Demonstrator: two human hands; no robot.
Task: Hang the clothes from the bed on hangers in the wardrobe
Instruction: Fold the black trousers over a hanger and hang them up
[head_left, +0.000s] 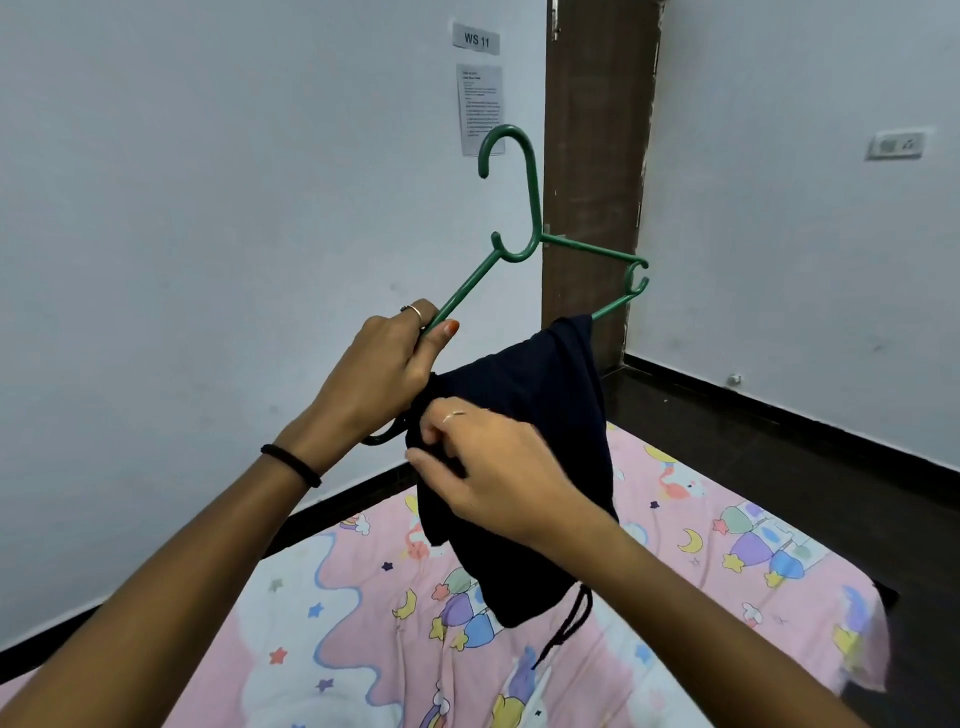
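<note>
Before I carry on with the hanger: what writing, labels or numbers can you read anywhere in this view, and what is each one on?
"WS 11": on the small grey sign high on the white wall.
Printed sheet taped below that sign: lines of text, too small and blurred to read.
Green hanger, dark garment, patterned bed sheet and wall switch plate: no readable text.

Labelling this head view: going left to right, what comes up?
Left hand → hanger hook → dark garment → wall socket.
</note>
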